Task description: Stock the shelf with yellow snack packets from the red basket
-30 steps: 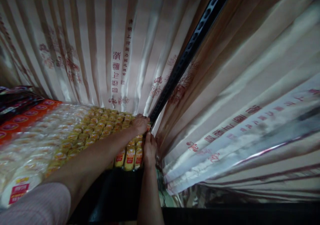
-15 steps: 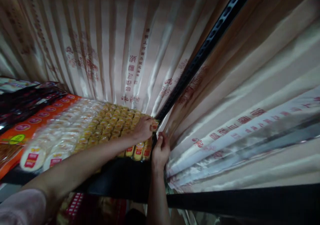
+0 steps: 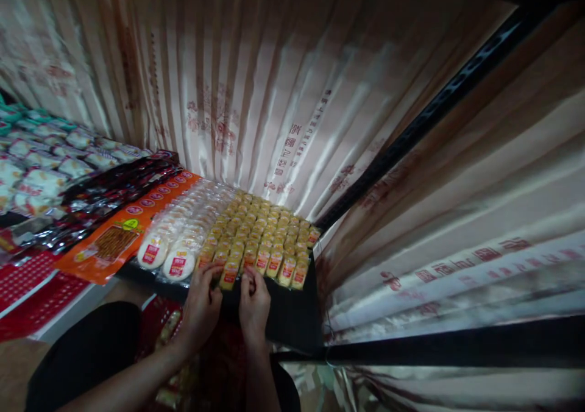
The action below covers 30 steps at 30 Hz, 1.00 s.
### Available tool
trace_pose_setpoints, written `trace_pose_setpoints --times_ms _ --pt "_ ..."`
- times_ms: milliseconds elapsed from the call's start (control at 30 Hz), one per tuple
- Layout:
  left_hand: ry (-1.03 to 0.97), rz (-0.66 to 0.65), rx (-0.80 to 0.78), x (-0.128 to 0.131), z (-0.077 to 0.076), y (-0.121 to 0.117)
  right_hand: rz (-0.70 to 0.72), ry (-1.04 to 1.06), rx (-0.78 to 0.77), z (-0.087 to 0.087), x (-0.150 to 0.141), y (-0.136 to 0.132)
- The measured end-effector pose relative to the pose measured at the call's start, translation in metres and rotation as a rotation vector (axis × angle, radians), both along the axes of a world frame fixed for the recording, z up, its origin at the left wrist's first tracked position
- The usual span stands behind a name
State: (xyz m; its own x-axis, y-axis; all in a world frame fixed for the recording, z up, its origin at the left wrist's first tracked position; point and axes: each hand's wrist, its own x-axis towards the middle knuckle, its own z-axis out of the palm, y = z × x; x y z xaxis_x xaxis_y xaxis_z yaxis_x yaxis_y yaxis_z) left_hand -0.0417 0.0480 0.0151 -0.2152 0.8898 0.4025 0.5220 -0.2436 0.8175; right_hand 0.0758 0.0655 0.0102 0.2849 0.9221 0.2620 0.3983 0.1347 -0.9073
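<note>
Yellow wrapped snack packets with red labels stand in tight rows on a black shelf. My left hand is at the front row, fingers bent and closed, fingertips against the packets at the row's left end. To its right, my right hand has its fingers curled in, thumb and fingertips together, touching the front of the row. One front packet juts out between the two hands. Whatever lies within the fingers of either hand is hidden.
Left of the yellow packets are round white crackers in clear wrap, an orange snack bag, dark shiny packets and white packets. A pleated curtain backs the shelf; a black perforated post rises at the right corner.
Both hands have left the right rear corner and come to the front row, further left and nearer me. The view has swung left, showing more of the shelf's goods.
</note>
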Motion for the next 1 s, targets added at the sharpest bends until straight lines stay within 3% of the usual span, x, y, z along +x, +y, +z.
trace_pose_setpoints --times_ms 167,300,633,867,1000 --pt "-0.068 0.0 -0.17 -0.005 -0.029 -0.004 -0.01 -0.093 -0.054 -0.01 -0.021 -0.008" --pt "-0.125 -0.007 -0.219 -0.001 -0.032 -0.005 -0.022 -0.084 -0.031 -0.005 -0.023 -0.011" --pt "-0.256 -0.106 -0.225 0.014 -0.001 -0.003 -0.053 -0.027 0.067 0.014 -0.009 -0.018" --pt "-0.261 -0.22 -0.277 0.039 0.027 0.023 -0.121 -0.017 0.116 0.023 0.015 -0.015" --pt "-0.152 -0.313 -0.202 0.058 0.04 0.039 -0.188 -0.033 0.158 0.027 0.034 -0.007"
